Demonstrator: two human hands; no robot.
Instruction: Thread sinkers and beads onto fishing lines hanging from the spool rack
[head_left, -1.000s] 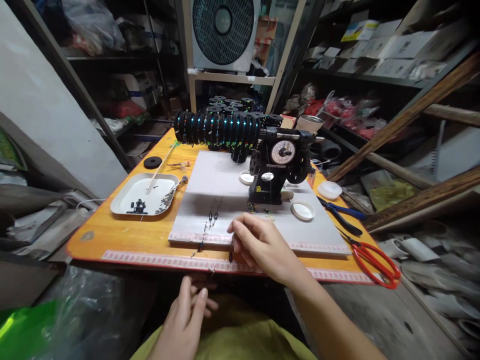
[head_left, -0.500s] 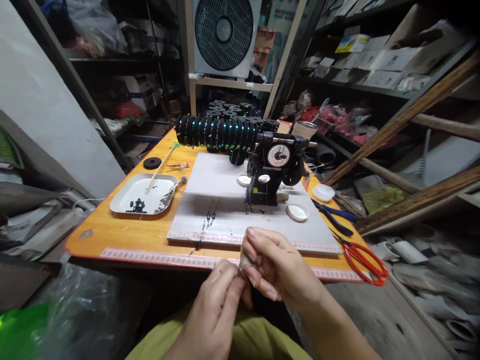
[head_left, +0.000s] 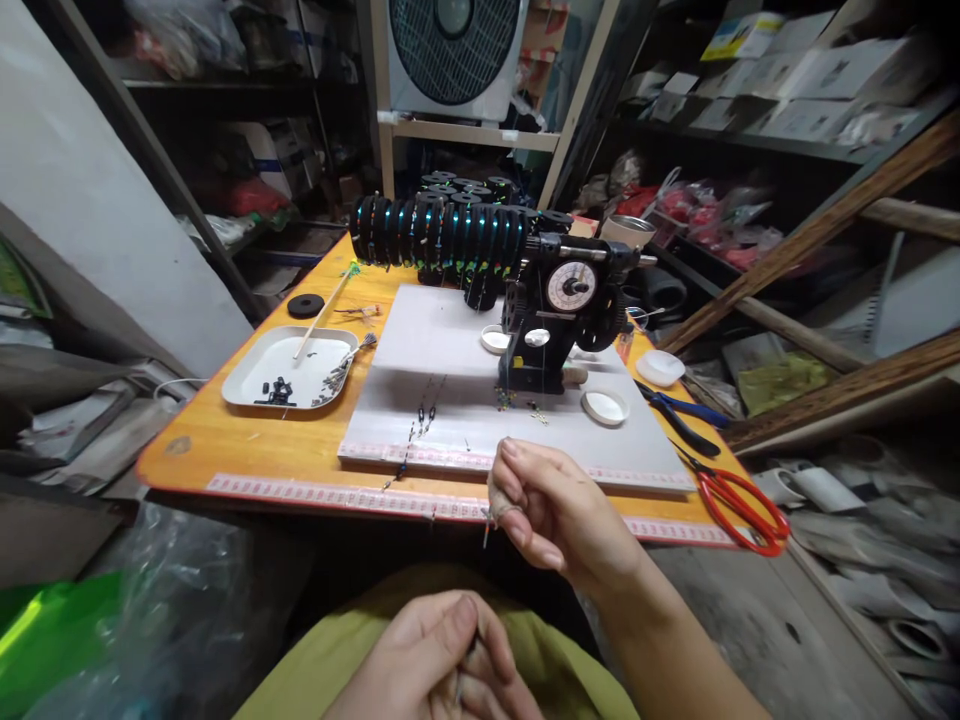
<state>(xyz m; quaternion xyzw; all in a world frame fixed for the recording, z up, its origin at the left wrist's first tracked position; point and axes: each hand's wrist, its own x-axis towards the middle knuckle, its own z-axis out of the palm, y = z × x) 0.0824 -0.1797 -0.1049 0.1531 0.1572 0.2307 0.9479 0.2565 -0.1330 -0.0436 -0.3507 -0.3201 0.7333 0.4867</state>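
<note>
Pinching a thin dark beaded thread (head_left: 486, 528), right hand (head_left: 551, 515) hangs it; left hand (head_left: 442, 660) presses its fingertips together.

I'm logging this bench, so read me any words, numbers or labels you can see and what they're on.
Nothing is legible.
Round dial on the black machine: marks too small.
Tape strips along the table edge: markings blurred.
Shelf boxes: print too blurred.

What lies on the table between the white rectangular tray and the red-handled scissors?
In the head view, a grey board lies between the white rectangular tray and the red-handled scissors, carrying a black dial machine.
</note>
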